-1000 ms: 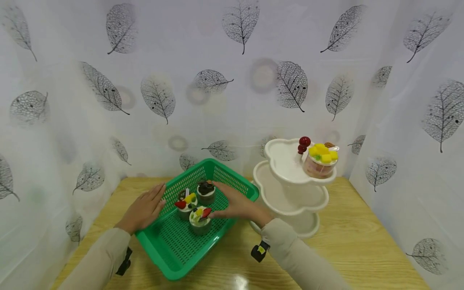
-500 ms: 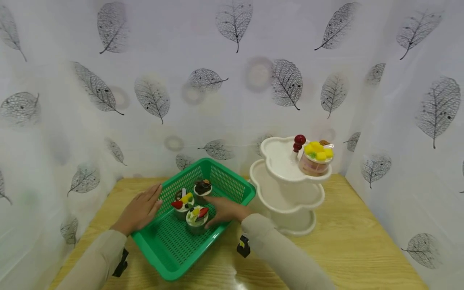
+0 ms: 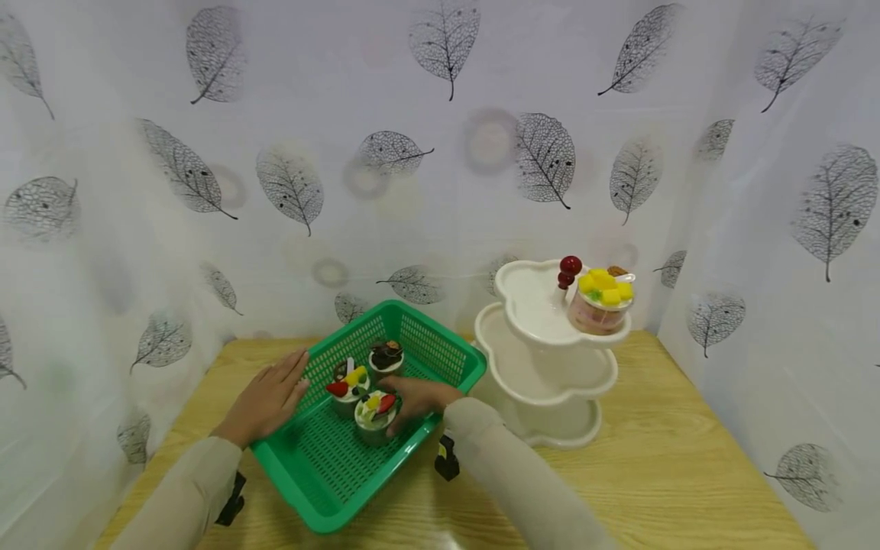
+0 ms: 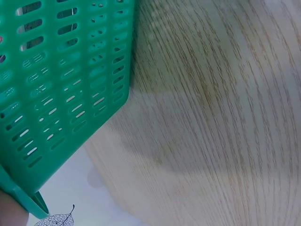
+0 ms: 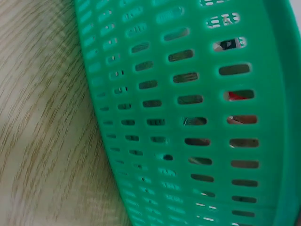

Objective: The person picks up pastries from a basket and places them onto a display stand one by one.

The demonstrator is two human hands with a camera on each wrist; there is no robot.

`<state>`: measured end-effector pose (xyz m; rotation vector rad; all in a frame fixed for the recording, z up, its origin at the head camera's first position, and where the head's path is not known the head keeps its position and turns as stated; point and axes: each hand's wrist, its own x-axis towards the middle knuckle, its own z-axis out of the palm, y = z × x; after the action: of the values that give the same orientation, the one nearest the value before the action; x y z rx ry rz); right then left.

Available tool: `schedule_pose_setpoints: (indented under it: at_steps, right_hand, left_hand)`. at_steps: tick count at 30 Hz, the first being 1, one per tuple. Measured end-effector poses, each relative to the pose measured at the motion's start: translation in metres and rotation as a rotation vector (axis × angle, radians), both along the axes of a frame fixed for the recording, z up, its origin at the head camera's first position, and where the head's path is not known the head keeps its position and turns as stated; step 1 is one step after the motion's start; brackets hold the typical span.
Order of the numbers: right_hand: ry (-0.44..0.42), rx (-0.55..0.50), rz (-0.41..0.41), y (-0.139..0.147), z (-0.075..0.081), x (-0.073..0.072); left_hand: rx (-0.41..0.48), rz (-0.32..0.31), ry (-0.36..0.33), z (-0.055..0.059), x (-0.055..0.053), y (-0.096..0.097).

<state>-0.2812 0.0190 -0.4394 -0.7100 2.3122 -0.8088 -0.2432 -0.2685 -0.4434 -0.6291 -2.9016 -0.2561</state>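
Note:
A green plastic basket (image 3: 330, 521) stands on the table with three dessert cups inside. The nearest cup (image 3: 373, 429), topped with strawberry and yellow fruit, is gripped by my right hand (image 3: 416, 397), thumb at its near side and fingers behind. Left of it sits another fruit-topped cup (image 3: 347, 397); a chocolate-topped cup (image 3: 386, 359) is at the back. My left hand (image 3: 266, 399) rests along the basket's left rim, fingers straight. The right wrist view has the basket's slotted wall (image 5: 188, 110) hiding the grip. In the left wrist view, part of my left hand (image 4: 11, 213) shows at the rim.
Right of the basket rises a white three-tier stand (image 3: 543, 378) with scalloped trays and a red knob (image 3: 570, 267). A pink cup topped with yellow cubes (image 3: 600, 309) sits on its top tier. A leaf-print curtain (image 3: 440, 206) hangs behind the wooden table (image 3: 674, 458).
My right hand has come down from above the cups to the nearest cup's right side and closed round it. The left hand stays on the rim. The head view has shifted slightly.

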Motion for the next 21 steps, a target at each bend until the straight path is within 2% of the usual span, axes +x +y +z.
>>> schedule_pose_setpoints:
  at_steps: [5, 11, 21]
  right_hand:
    - [-0.07, -0.02, -0.024, -0.0001, -0.003, -0.0022]
    - [-0.111, -0.033, -0.046, -0.0018, -0.0033, -0.0033]
    - [-0.084, -0.055, -0.037, -0.0043, -0.0054, -0.0049]
  left_hand:
    - [0.008, 0.003, -0.005, 0.0, 0.0003, 0.0012]
    - [0.006, -0.001, 0.006, -0.0015, 0.0001, 0.0006]
    - [0.011, -0.005, 0.01, -0.0004, -0.0003, 0.0007]
